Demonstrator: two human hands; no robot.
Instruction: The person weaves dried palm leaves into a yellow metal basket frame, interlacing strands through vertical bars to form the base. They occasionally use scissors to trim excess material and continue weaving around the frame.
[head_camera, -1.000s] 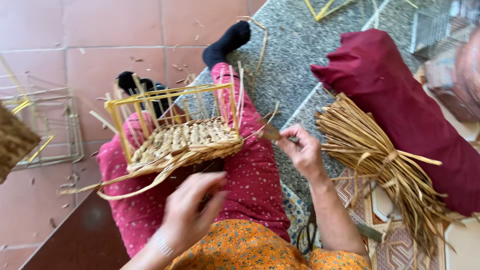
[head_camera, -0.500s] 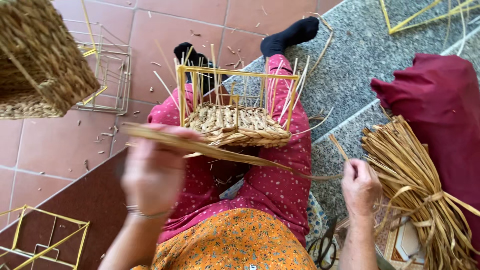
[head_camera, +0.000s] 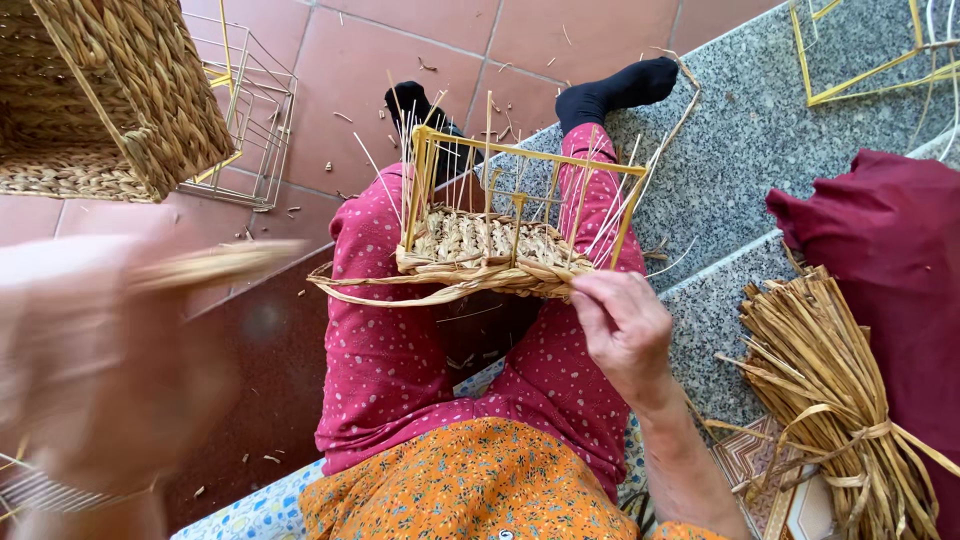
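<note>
- We rest the half-woven basket frame on our lap.
- Our right hand, grip pinching a straw strand, touches its near edge.
- Our left hand is blurred; we cannot tell its grip.
- A tied straw bundle lies right.

Home basket-weaving spot: tiled floor, wire frames, straw bundle.

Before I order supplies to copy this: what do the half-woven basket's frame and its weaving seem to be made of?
Frame: looks like thin metal rod with a glossy yellow coating, straight and square-cornered. Weaving: flat, matte, tan dried plant fibre, probably rush or seagrass, like the tied bundle. The right hand touches its edge.
</note>
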